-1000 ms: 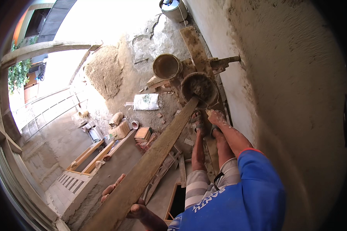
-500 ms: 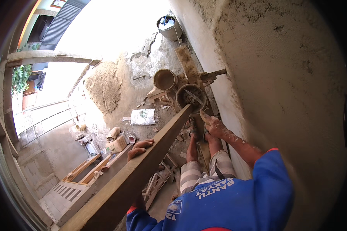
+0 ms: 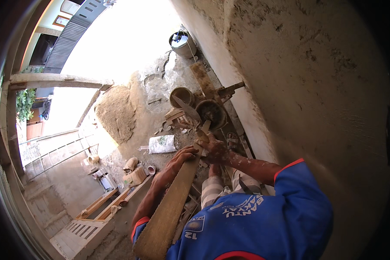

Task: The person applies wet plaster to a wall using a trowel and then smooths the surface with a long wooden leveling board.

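A long wooden board (image 3: pixel 173 199), its left edge rough, slants from the lower left up to the middle. My left hand (image 3: pixel 182 159) is closed over its upper part, fingers across the wood. Close to the board's far end, my right hand (image 3: pixel 214 149) is closed round the handle of a trowel, whose pointed grey blade (image 3: pixel 187 109) juts up and left past the wood; the handle itself is mostly hidden. Just beyond the board's tip stands a dark round bucket (image 3: pixel 211 113) with mortar-like stuff inside. Another bucket (image 3: pixel 181 96) is behind it, to the left.
A rough plastered wall (image 3: pixel 290 86) rises on the right. Farther back is a pail (image 3: pixel 183 43) near a plank (image 3: pixel 202 79). Left of the buckets are a sand heap (image 3: pixel 116 112), a white sack (image 3: pixel 161 144) and a jerrycan (image 3: pixel 135 176). A wooden post frame (image 3: pixel 56 81) borders the left.
My right hand has taken the trowel out of the bucket and brought it left to the board's end. My left hand has moved up the board, and the board has tilted and turned.
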{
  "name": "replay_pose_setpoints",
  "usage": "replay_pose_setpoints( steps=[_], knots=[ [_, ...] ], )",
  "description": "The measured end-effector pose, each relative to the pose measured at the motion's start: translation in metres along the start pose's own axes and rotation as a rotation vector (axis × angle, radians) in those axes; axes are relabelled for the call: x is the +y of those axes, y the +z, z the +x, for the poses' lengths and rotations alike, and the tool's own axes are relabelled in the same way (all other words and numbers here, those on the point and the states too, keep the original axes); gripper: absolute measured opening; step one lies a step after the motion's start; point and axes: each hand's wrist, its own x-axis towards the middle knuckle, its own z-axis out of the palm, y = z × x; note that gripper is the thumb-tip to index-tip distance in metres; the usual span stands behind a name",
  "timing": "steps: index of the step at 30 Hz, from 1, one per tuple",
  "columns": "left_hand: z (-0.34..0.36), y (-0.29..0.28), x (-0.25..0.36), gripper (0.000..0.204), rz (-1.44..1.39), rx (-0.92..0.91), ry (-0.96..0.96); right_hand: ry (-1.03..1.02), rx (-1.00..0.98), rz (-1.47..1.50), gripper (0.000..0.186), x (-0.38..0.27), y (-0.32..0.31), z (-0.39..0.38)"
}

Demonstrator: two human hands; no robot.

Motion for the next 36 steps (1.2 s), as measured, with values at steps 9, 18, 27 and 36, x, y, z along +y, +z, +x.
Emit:
replay_pose_setpoints(
  steps=[9,18,27,36],
  knots=[
    [-0.068,0.021,0.019,0.057,-0.052,0.042,-0.101,0.094,0.057,0.057,0.06,-0.011,0.022,0.005],
    [-0.1,-0.006,0.028,0.052,-0.097,0.104,-0.094,-0.068,-0.242,0.139,0.06,-0.031,-0.146,-0.007],
    [-0.104,-0.026,0.018,0.048,-0.166,0.15,-0.042,-0.042,-0.559,-0.051,0.064,0.03,-0.096,-0.025],
    [-0.103,-0.023,0.023,0.035,-0.244,0.376,0.055,0.158,-0.668,-0.39,0.054,0.183,0.025,0.027]
  ],
)
